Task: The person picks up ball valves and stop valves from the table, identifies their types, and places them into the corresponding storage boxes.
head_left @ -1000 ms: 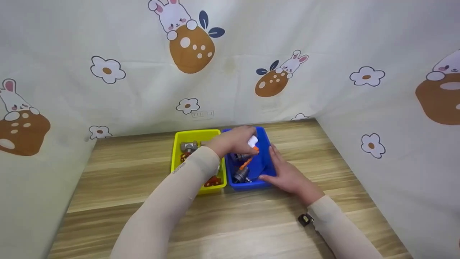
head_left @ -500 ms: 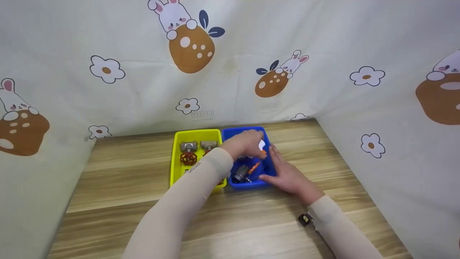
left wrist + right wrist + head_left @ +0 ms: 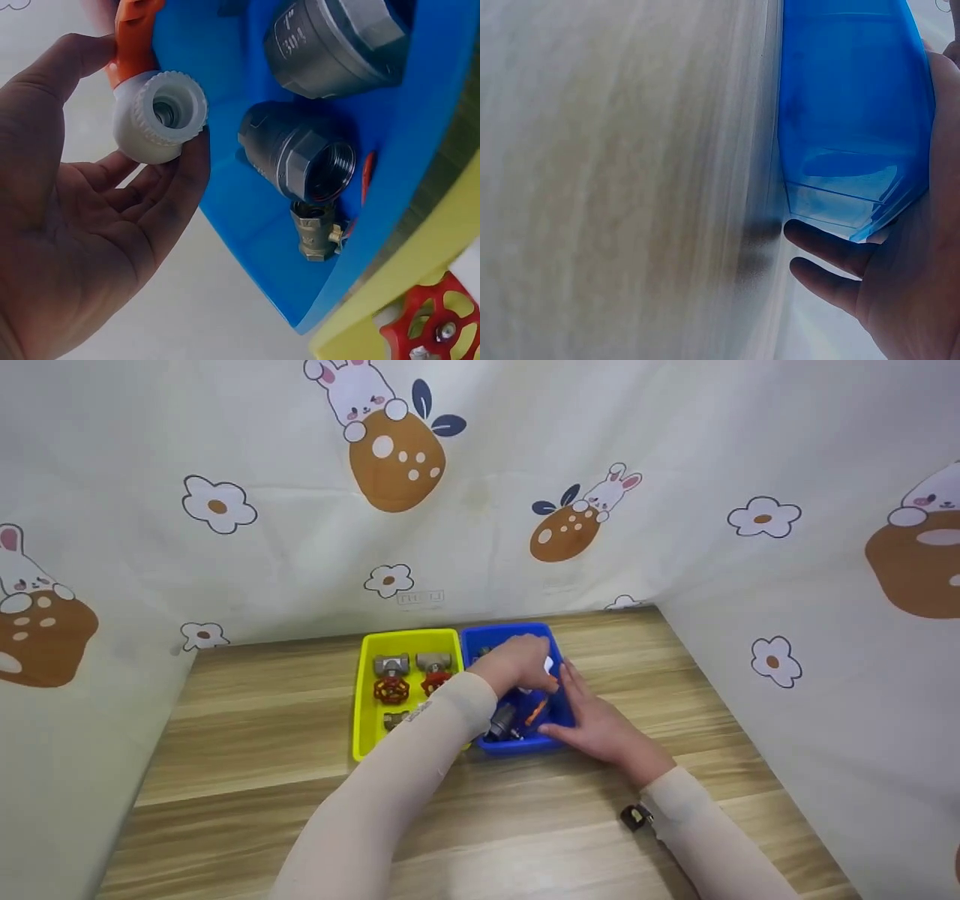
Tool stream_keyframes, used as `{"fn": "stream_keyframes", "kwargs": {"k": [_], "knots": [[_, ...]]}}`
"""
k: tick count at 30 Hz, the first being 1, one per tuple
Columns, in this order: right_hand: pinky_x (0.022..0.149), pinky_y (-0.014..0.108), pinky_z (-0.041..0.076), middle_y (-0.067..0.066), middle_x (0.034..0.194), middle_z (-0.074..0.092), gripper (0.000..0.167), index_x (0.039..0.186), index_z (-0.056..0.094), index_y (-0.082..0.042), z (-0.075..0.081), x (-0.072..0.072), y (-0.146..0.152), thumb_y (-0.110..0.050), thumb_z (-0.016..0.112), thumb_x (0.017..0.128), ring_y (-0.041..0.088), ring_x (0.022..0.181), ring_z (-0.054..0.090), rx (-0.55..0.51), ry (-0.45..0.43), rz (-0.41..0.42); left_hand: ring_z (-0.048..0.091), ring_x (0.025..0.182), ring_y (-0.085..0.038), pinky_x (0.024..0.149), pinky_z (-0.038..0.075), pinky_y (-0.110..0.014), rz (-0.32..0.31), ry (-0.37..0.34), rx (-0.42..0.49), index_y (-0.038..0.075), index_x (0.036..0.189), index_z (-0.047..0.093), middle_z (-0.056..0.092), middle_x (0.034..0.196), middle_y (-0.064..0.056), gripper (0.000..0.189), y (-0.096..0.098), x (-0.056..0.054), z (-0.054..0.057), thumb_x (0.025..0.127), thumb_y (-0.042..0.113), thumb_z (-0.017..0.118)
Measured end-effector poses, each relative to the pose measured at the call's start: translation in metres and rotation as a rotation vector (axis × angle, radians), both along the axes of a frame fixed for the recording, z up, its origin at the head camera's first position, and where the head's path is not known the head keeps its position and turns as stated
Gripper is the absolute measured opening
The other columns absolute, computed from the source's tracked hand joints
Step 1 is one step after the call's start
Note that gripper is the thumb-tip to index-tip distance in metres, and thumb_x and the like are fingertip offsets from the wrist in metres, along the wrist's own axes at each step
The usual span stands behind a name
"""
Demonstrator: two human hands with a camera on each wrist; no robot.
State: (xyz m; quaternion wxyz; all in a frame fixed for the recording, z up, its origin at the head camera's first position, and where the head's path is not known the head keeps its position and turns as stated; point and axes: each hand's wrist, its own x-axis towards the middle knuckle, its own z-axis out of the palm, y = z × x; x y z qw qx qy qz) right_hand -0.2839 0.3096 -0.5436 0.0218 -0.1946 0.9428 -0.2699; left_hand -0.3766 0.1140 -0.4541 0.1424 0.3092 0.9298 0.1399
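My left hand (image 3: pixel 521 660) is over the blue bin (image 3: pixel 517 747), holding a white plastic valve (image 3: pixel 142 127) with an orange handle. In the left wrist view the thumb lies on the orange handle (image 3: pixel 135 34) and the fingers are behind the white body. Metal fittings (image 3: pixel 296 154) with threaded openings and a small brass valve (image 3: pixel 315 232) lie in the bin. My right hand (image 3: pixel 600 727) rests on the bin's right side, its thumb at the front corner. The right wrist view has two straight fingers (image 3: pixel 825 247) beside the bin's wall.
A yellow bin (image 3: pixel 358 712) stands against the blue one's left side, with several valves inside, some with red handwheels (image 3: pixel 391 690). Both bins stand on a wood-grain table (image 3: pixel 262 720). A patterned curtain (image 3: pixel 300 547) rises behind and at the sides.
My left hand has moved right and slightly down over the blue bin with the white valve. More of the yellow bin's valves now show. My right hand has stayed in place.
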Motion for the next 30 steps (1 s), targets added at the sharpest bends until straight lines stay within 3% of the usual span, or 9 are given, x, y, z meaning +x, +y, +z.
{"fn": "stream_keyframes", "kwargs": {"k": [5,12,22,30], "knots": [[0.127,0.059,0.037,0.014,0.186,0.000,0.118,0.177,0.004,-0.005,-0.002,-0.001,0.001,-0.068,0.069,0.101,0.051,0.155,0.041,0.011,-0.001,-0.003,0.071,0.095,-0.025,0.094,0.062,-0.041,0.009,-0.034,0.002,0.004,0.133,0.070,0.074,0.112,-0.009,0.054,0.001,0.002,-0.002,0.098,0.043,0.084],[0.127,0.058,0.037,0.012,0.186,-0.001,0.121,0.178,0.002,-0.007,-0.004,-0.003,0.002,-0.070,0.069,0.099,0.051,0.155,0.041,0.004,-0.008,-0.010,0.070,0.100,-0.026,0.101,0.060,-0.042,0.017,-0.044,0.000,0.002,0.144,0.067,0.075,0.124,-0.013,0.061,0.005,0.002,-0.006,0.100,0.041,0.083],[0.125,0.060,0.040,0.017,0.185,0.002,0.120,0.177,0.003,-0.005,-0.003,-0.002,0.003,-0.070,0.069,0.100,0.051,0.153,0.043,-0.003,-0.001,-0.009,0.070,0.096,-0.026,0.096,0.060,-0.040,-0.006,-0.035,-0.016,0.002,0.133,0.075,0.077,0.115,-0.011,0.049,0.009,0.000,-0.013,0.099,0.037,0.085],[0.125,0.060,0.040,0.015,0.185,0.001,0.121,0.178,0.002,-0.007,-0.002,-0.001,0.002,-0.071,0.068,0.100,0.051,0.153,0.044,0.013,-0.025,-0.022,0.068,0.126,-0.030,0.116,0.053,-0.047,0.021,-0.046,-0.045,0.003,0.149,0.065,0.070,0.145,-0.016,0.065,0.011,-0.002,-0.021,0.099,0.038,0.086]]}}
